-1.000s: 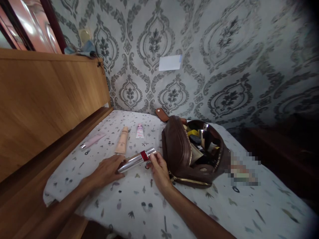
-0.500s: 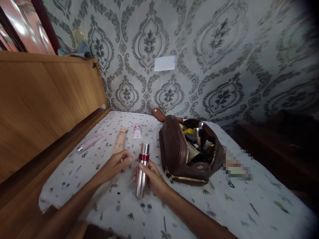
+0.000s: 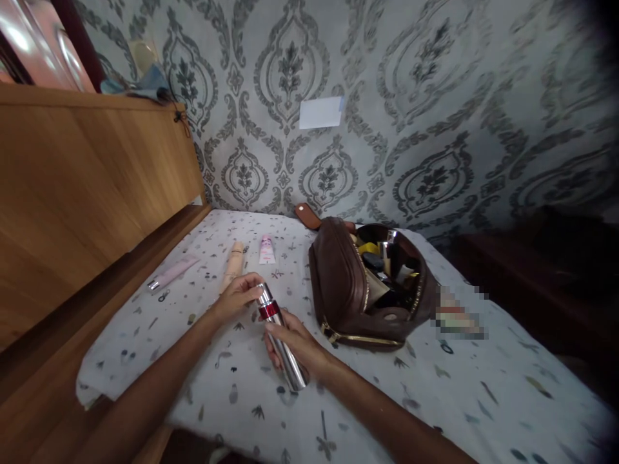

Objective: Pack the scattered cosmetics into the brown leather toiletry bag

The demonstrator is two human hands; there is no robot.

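A shiny silver cylindrical bottle (image 3: 286, 354) with a red band leans up and to the left above the printed sheet. My right hand (image 3: 302, 341) is wrapped round its body, thumb on the near side. My left hand (image 3: 238, 298) has its fingers and thumb closed on the silver cap (image 3: 264, 294) at the upper end. Just behind the left hand lies a peach tube (image 3: 235, 258), partly covered by it. A small pink and white tube (image 3: 266, 250) lies farther back, and a pale pink tube (image 3: 175, 270) with a silver cap lies to the left.
An unzipped brown bag (image 3: 338, 283) packed with cosmetics stands right of my hands. Beyond its right side is a blurred-out flat item (image 3: 459, 316). A wooden panel (image 3: 97, 174) borders the sheet (image 3: 387, 399) on the left; a patterned wall (image 3: 329, 174) rises behind.
My left hand has moved right and closed on the bottle's cap. The bottle, upright before, now tilts with its top to the left. The view has shifted slightly.
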